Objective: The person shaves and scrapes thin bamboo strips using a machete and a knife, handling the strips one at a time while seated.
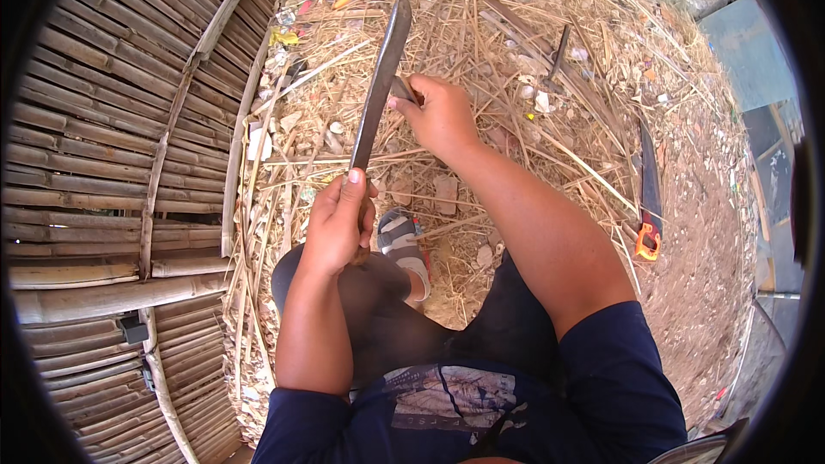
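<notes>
My left hand (338,222) is wrapped round the handle of a machete (378,86), above my bent knee. Its long dark blade points up and away, slanting slightly right, and broadens toward the tip. Pinched between the thumb and fingers of my right hand (443,125) is a small grey-brown block (401,89), which looks like a sharpening stone. The block meets the right edge of the blade about midway along. Most of the block is hidden by my fingers, and the machete's handle is largely covered by my left hand.
A bamboo slat wall (112,146) rises close on my left. Straw and rubble (464,43) cover the ground. To the right lies a hand saw (650,176) with an orange handle; a dark metal tool (559,56) stands farther off. Grey-blue panels (752,60) border the far right.
</notes>
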The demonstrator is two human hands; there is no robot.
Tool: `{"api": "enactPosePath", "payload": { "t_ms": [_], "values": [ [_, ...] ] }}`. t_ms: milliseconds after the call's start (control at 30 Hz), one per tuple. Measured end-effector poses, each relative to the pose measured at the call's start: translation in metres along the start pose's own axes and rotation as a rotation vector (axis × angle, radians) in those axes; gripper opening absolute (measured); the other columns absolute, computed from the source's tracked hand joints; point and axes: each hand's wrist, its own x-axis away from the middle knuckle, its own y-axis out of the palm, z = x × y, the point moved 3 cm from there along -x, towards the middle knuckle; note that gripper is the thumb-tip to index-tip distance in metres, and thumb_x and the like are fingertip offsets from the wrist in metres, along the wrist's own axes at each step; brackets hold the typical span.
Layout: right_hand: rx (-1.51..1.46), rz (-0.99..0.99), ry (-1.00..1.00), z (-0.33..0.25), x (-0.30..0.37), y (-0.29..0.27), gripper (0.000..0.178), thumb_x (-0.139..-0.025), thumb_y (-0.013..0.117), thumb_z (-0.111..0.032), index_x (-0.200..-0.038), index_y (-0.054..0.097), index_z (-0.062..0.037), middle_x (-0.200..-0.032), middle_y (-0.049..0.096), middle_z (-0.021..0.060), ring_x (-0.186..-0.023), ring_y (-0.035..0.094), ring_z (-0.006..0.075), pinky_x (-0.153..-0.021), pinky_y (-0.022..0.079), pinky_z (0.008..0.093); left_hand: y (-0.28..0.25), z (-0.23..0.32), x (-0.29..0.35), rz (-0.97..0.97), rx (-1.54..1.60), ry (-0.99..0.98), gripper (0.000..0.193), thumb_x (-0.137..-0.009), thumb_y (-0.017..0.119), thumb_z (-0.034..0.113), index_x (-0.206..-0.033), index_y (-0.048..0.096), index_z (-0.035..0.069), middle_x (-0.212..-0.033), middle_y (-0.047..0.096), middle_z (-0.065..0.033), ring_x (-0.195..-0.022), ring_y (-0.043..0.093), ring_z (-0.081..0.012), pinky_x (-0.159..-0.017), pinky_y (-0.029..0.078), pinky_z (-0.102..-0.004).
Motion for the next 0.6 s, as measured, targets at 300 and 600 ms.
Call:
{"api": "enactPosePath", "payload": {
  "t_ms": [300, 600],
  "values": [
    [-0.01, -0.028, 0.013, 0.002, 0.002, 0.001, 0.028, -0.084, 0.082, -0.021, -0.084, 0.062, -0.0015, -0.072, 0.061, 0.0157, -0.065, 0.061, 0.0305, -0.063, 0.046, 0.0426, -0.007, 0.0, -0.002, 0.0, -0.104, -0.008, 0.049, -0.106, 0.049, 0.052, -0.095, 0.057, 0.005, -0.054, 0.047, 0.0002, -0.04, 0.041, -0.0076, -0.038, 0.029, -0.0255],
    [0.051, -0.074, 0.079, 0.03, -0.019, -0.102, 0.076, -0.083, 0.084, -0.037, -0.146, 0.051, -0.0091, -0.129, 0.065, 0.0165, -0.118, 0.063, 0.0327, -0.1, 0.051, 0.0454, -0.002, 0.007, -0.005, 0.059, -0.143, -0.032, 0.048, -0.106, 0.05, 0.052, -0.094, 0.057, 0.006, -0.056, 0.047, 0.0015, -0.042, 0.042, -0.0081, -0.039, 0.031, -0.0253]
  ]
}}
